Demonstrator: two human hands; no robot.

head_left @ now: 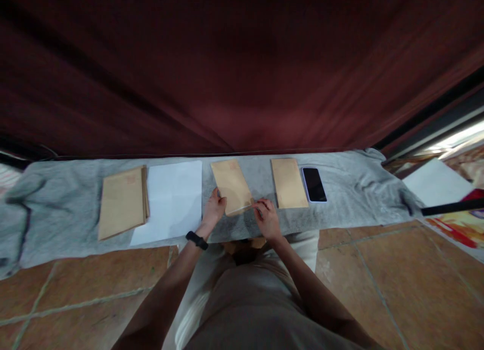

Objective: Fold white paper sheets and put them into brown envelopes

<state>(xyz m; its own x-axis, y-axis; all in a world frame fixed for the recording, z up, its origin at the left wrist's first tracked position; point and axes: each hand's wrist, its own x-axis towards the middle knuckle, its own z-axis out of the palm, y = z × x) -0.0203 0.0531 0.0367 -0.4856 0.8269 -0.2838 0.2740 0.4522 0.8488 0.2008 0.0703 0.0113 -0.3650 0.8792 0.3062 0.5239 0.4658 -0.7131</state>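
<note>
A brown paper envelope (231, 184) lies slightly turned on the grey cloth in front of me. My left hand (215, 209), with a black band on its wrist, grips the envelope's lower left edge, fingers closed. At the lower right corner, my right hand (266, 218) pinches the envelope between thumb and fingers. A pale strip shows along its lower edge, near my right fingertips. To the right lies another brown envelope (289, 183). On the left, a stack of brown envelopes (121, 203) partly overlaps white paper sheets (174, 201).
A phone (314, 184) with a dark screen lies right of the single envelope. The grey cloth (351, 188) covers a narrow table. A dark red curtain (242, 77) hangs behind it. At far right are a white sheet (437, 182) and a dark bar (451, 208).
</note>
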